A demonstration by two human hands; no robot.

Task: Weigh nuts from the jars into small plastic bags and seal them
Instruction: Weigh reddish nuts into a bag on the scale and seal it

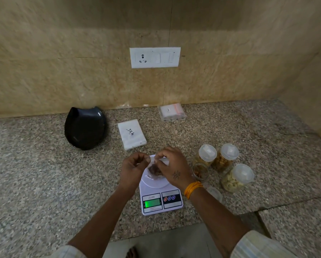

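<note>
We see a small clear bag (154, 169) of dark brown nuts held over the round white pan of the scale (160, 192), but we cannot tell whether the bag rests on the pan or hangs just above it, since both hands cover much of it. The bag's top edge is blurred and hard to make out between the fingertips. Our left hand (132, 167) pinches the bag's upper left corner with curled fingers; our right hand (171, 167) pinches the top just beside it, its back towards us, an orange thread band (192, 189) at the wrist. The scale's green display (152, 202) is lit, yet its figures are too blurred to read.

To the right stand three lidded jars (207, 155) (226, 157) (237, 177) of pale nuts, close together, and an open jar (200, 172) partly hidden behind our right wrist. A loose lid (214, 193) lies near the scale, half covered by the forearm. Beyond the scale lie a flat white packet of bags (131, 135) and, near the wall, a second packet (171, 112). A black tray (85, 128) lies well to the left. The counter (34, 174) is bare to the left of the scale, and its front edge runs just below the scale.
</note>
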